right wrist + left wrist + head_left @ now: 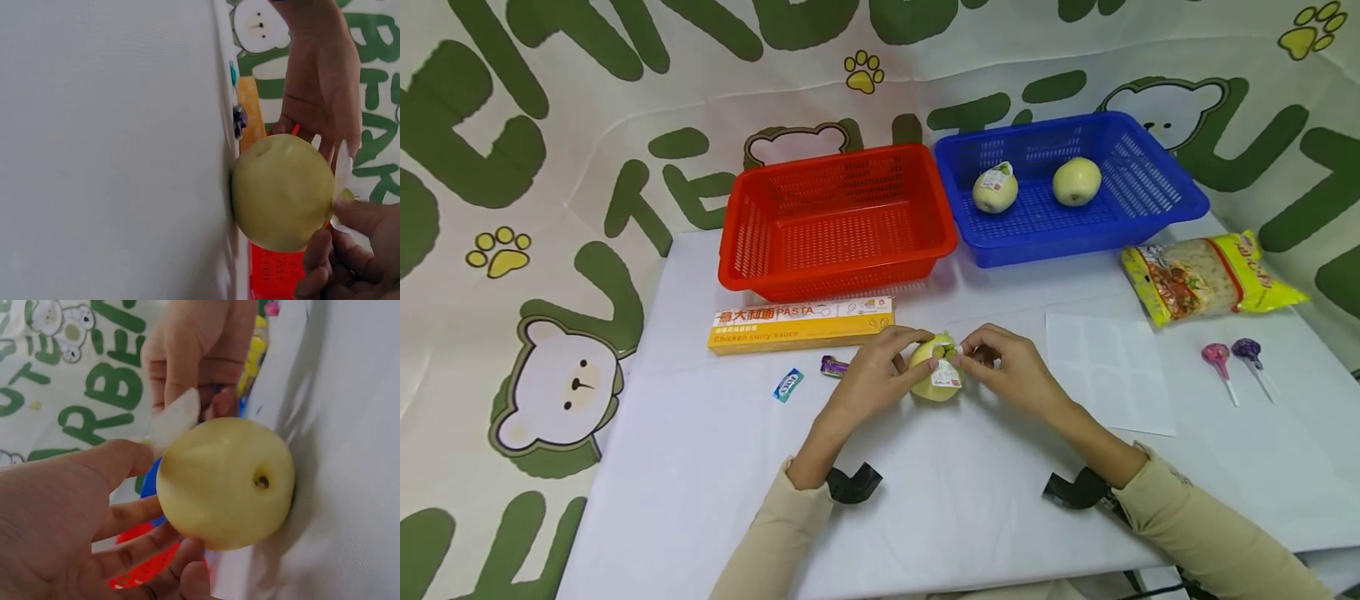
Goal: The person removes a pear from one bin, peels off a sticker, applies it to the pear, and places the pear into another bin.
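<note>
A pale yellow, apple-shaped fruit (pixel 925 386) with a printed white label (pixel 947 375) sits upright on the table between both hands. The left hand (pixel 880 367) holds it from the left, thumb on top and fingers curved around its far side. From the right, the right hand (pixel 1011 367) pinches the label's edge between thumb and forefinger. In the left wrist view, part of the label (pixel 178 419) stands up off the fruit (pixel 219 487). The right wrist view has the fruit's (pixel 281 194) bare side, with the right thumb (pixel 359 215) against the label.
Behind stand a red basket (pixel 842 279) and a blue basket (pixel 1075 243) with two similar fruits. A pasta box (pixel 801 327), two small wrapped candies, a white sheet (pixel 1108 375), a yellow food bag (pixel 1210 279) and two lollipops lie around. A dark item is partly hidden behind the right hand.
</note>
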Motion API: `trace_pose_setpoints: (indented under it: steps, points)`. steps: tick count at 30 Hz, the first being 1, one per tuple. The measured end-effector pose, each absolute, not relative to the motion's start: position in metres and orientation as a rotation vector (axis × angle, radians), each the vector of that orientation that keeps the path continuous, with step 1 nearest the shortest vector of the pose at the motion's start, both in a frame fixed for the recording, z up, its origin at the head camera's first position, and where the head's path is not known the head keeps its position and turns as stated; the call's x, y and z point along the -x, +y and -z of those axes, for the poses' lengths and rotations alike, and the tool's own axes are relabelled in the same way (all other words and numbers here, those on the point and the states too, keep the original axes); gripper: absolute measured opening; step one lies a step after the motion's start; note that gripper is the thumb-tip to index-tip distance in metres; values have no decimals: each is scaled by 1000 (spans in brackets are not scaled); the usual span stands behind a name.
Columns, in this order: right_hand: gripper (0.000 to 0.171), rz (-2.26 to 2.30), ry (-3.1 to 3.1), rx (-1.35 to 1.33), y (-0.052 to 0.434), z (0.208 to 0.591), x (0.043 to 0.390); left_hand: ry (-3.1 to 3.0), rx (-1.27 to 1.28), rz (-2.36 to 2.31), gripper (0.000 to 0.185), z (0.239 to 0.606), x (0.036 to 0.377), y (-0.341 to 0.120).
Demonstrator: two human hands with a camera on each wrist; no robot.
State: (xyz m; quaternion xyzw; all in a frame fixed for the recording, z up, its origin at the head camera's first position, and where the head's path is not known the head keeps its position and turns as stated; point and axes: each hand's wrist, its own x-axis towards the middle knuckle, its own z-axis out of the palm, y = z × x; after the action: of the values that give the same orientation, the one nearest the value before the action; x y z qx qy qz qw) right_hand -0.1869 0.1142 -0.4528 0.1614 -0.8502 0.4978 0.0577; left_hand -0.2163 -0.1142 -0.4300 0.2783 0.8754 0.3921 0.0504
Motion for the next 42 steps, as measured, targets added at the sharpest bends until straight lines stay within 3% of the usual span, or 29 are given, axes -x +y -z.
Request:
trace_pose_setpoints:
  steps: [6,14,24,42]
  points:
    - [56,-1697,-2596,-566,115,458,188,2639,-847,-1211,38,432,214,-117]
    - [60,-1726,-2682,-593,114,462,195,2716,-748,-1214,42,438,212,-112]
    - [50,-1732,-2658,-592,112,468,202,2652,-631,-1201,53,445,215,-112]
    - [31,-1993,-2435,-221,100,474,200,2680,-402,-1397,39,453,220,-101]
